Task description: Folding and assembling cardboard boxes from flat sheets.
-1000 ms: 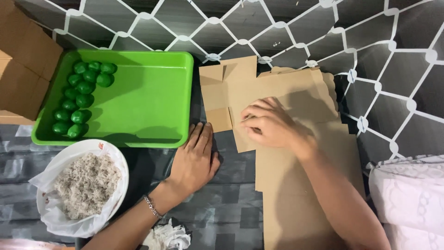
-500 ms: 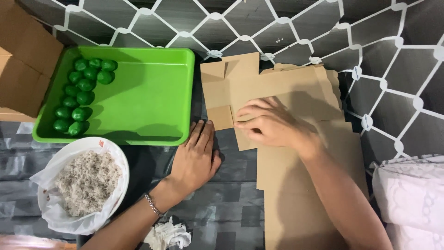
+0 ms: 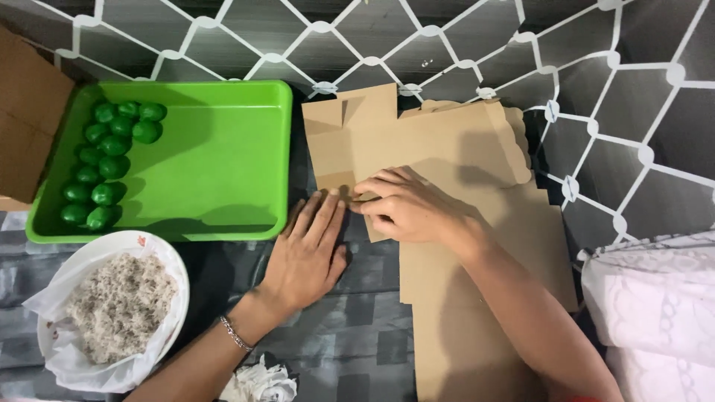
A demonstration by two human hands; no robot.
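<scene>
Flat brown cardboard box blanks [image 3: 447, 149], stacked unfolded, lie on the grey patterned surface [image 3: 357, 350], right of centre in the head view. All positions below are relative to this stack.

Right hand [image 3: 406, 208] rests on the stack's lower-left part, fingers curled, tips pinching a small flap at the blank's left edge. The grip looks light; it cannot be told whether the flap is lifted or flat. The forearm runs down-right across the stack's lower portion.

Left hand [image 3: 309, 249] lies palm down, fingers straight and together, just left of the stack. Its fingertips touch the stack's left edge, right beside the right hand's fingertips. It holds nothing. There is a thin bracelet [image 3: 235, 334] on the wrist.

Left of the stack, just beside it: a bright green tray [image 3: 223, 171]. A cluster of small green balls [image 3: 104, 160] sits along the tray's far-left side; the rest of the tray floor is bare.

Below-left of the stack, near the tray's front edge: a white bowl [image 3: 160, 249] lined with a plastic bag, holding pale shredded filling [image 3: 119, 301].

Below the left forearm: crumpled white paper [image 3: 261, 383].

Far left, beyond the tray: the side of a brown carton [image 3: 30, 119].

Right of the stack: white patterned fabric [image 3: 655, 313].

Behind the stack: a dark wall with a white lattice pattern [image 3: 447, 45].
</scene>
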